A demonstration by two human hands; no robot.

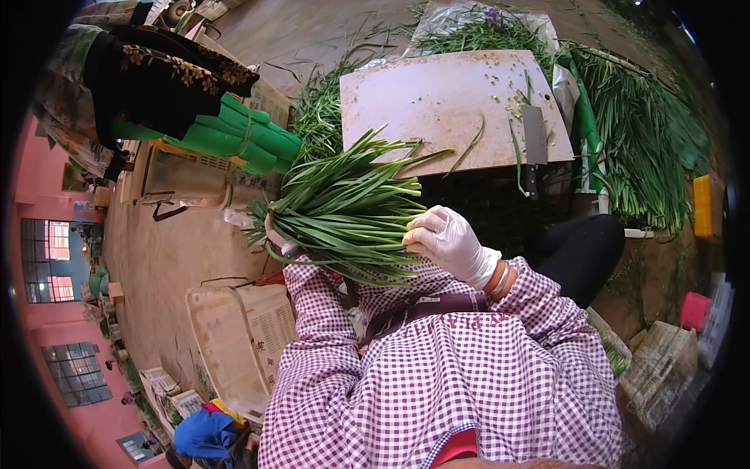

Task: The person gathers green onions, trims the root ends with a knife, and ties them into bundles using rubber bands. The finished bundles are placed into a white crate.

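Note:
A thick bunch of garlic chives (345,205) lies across my left hand (277,234), which grips it near the leaf tips; the leaves hide part of that hand. My right hand (451,243), in a thin white glove, pinches at the pale stem ends on the bunch's right side. Beyond the bunch is a white cutting board (422,111), soiled and strewn with small cut bits and a few loose leaves. A cleaver (535,138) rests at the board's right side, its black handle over the near edge.
More chives (633,129) are piled right of the board, beside a green sheet (589,126). Loose leaves (319,111) lie to its left. A plastic crate (220,334) stands at my left. One person in green waterproof clothing (234,132) is close at upper left; another wears a blue head covering (205,434).

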